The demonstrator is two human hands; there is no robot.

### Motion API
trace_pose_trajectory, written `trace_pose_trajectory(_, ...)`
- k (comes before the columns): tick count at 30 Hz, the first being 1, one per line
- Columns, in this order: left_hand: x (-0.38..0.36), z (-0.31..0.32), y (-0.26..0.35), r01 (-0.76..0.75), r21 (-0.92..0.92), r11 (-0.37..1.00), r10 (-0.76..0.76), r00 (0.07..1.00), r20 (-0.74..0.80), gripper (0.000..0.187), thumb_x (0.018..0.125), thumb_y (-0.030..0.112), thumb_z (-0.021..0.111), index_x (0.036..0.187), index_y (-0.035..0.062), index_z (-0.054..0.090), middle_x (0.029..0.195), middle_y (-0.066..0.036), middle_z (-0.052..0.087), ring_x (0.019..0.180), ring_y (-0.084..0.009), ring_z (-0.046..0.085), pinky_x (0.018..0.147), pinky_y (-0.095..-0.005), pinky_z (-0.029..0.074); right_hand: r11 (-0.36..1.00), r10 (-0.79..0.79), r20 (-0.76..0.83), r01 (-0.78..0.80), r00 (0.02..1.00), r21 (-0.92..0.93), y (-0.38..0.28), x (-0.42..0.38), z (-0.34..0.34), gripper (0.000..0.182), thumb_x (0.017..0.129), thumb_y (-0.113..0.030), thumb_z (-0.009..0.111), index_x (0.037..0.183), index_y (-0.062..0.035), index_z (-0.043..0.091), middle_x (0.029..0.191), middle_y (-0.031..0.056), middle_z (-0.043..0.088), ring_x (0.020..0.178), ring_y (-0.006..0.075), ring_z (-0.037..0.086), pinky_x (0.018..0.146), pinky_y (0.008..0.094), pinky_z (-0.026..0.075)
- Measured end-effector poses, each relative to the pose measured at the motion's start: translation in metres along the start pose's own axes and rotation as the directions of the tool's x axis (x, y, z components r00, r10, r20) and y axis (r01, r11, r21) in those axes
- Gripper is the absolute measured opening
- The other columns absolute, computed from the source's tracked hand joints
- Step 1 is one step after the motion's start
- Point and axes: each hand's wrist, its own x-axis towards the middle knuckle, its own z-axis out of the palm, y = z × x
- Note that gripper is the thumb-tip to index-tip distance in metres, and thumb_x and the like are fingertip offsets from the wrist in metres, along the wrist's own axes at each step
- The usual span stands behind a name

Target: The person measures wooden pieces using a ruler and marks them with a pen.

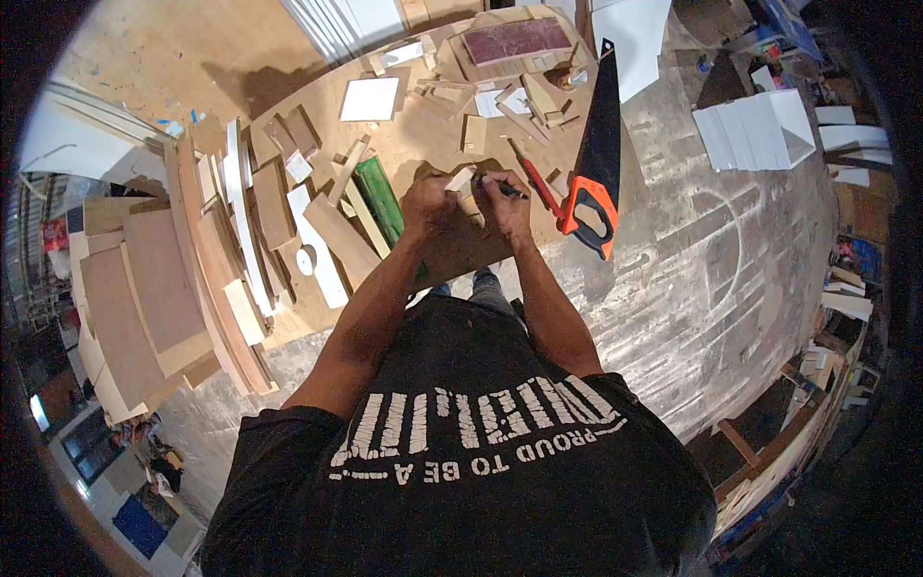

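Observation:
At the near edge of the wooden table (423,144), my left hand (429,202) is closed on a small light wood piece (461,180). Just to its right, my right hand (506,204) grips a dark pen-like tool (513,190), its tip close to the wood piece. Another pale block (469,206) shows between the hands. Right of my right hand lie a red-handled tool (541,186) and a handsaw (594,154) with an orange and black handle. A green strip (379,200) lies left of my left hand.
Wood strips (274,202) and a white strip (319,245) cover the table's left side. At the back are a white square (369,99), a dark red sanding block (516,42) and offcuts (543,99). Stacked boards (144,288) stand left; white panels (755,132) lie on the floor right.

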Motion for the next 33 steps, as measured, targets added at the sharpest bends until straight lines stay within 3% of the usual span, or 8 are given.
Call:
trace_pose_trajectory(9, -0.002, -0.004, 0.006, 0.054, -0.007, 0.999, -0.054, 0.998, 0.019, 0.032, 0.080, 0.022, 0.065, 0.111, 0.0154, 0.073, 0.111, -0.010, 0.070, 0.105, -0.0313, 0.066, 0.091, -0.0432, 0.053, 0.998, 0.057, -0.044, -0.055, 0.997, 0.032, -0.004, 0.001, 0.002, 0.013, 0.092, -0.013, 0.071, 0.098, -0.0027, 0.067, 0.091, 0.0011, 0.069, 0.082, 0.0090, 0.062, 0.077, 0.0246, 0.050)
trace_pose_trajectory(12, 0.002, -0.006, 0.004, 0.005, 0.026, 1.000, -0.007, 0.999, 0.051, 0.032, 0.080, 0.022, 0.064, 0.110, 0.0146, 0.073, 0.111, -0.011, 0.070, 0.104, -0.0323, 0.066, 0.090, -0.0436, 0.053, 0.997, 0.082, -0.024, -0.082, 0.996, -0.012, -0.003, 0.001, 0.001, 0.013, 0.091, -0.013, 0.072, 0.098, -0.0028, 0.067, 0.091, 0.0006, 0.068, 0.083, 0.0087, 0.061, 0.078, 0.0245, 0.050)
trace_pose_trajectory(21, -0.001, -0.001, 0.000, -0.041, -0.033, 0.999, 0.040, 0.998, -0.047, 0.031, 0.080, 0.018, 0.059, 0.107, 0.0117, 0.074, 0.108, -0.013, 0.070, 0.100, -0.0339, 0.067, 0.090, -0.0438, 0.052, 1.000, 0.026, -0.016, -0.025, 1.000, 0.015, 0.001, 0.002, 0.001, 0.014, 0.092, -0.013, 0.072, 0.100, -0.0033, 0.068, 0.092, 0.0009, 0.068, 0.085, 0.0085, 0.061, 0.079, 0.0244, 0.050)
trace_pose_trajectory(27, -0.001, -0.004, 0.003, -0.029, -0.018, 0.999, 0.029, 0.999, -0.014, 0.034, 0.080, 0.018, 0.058, 0.109, 0.0121, 0.074, 0.108, -0.013, 0.070, 0.101, -0.0337, 0.066, 0.091, -0.0436, 0.052, 0.998, 0.032, -0.023, -0.033, 0.999, -0.062, -0.005, 0.003, 0.000, 0.013, 0.092, -0.013, 0.072, 0.100, -0.0028, 0.068, 0.093, 0.0015, 0.069, 0.084, 0.0090, 0.062, 0.079, 0.0243, 0.050)
trace_pose_trajectory(30, 0.002, -0.004, 0.001, -0.009, -0.009, 1.000, 0.010, 0.999, 0.051, 0.037, 0.079, 0.020, 0.058, 0.113, 0.0138, 0.072, 0.110, -0.013, 0.069, 0.104, -0.0333, 0.065, 0.091, -0.0437, 0.052, 0.994, 0.109, 0.004, -0.109, 0.994, 0.001, -0.002, 0.003, 0.000, 0.013, 0.092, -0.012, 0.071, 0.099, -0.0024, 0.068, 0.092, 0.0018, 0.069, 0.082, 0.0100, 0.063, 0.078, 0.0258, 0.051)
trace_pose_trajectory(33, 0.000, -0.004, 0.003, 0.039, 0.025, 0.999, -0.040, 0.998, 0.041, 0.039, 0.079, 0.024, 0.060, 0.115, 0.0150, 0.071, 0.117, -0.012, 0.067, 0.106, -0.0328, 0.064, 0.092, -0.0440, 0.052, 0.995, 0.077, -0.089, -0.072, 0.993, 0.066, 0.011, 0.005, -0.001, 0.012, 0.092, -0.011, 0.071, 0.099, -0.0020, 0.068, 0.092, 0.0026, 0.069, 0.083, 0.0117, 0.064, 0.078, 0.0269, 0.053)
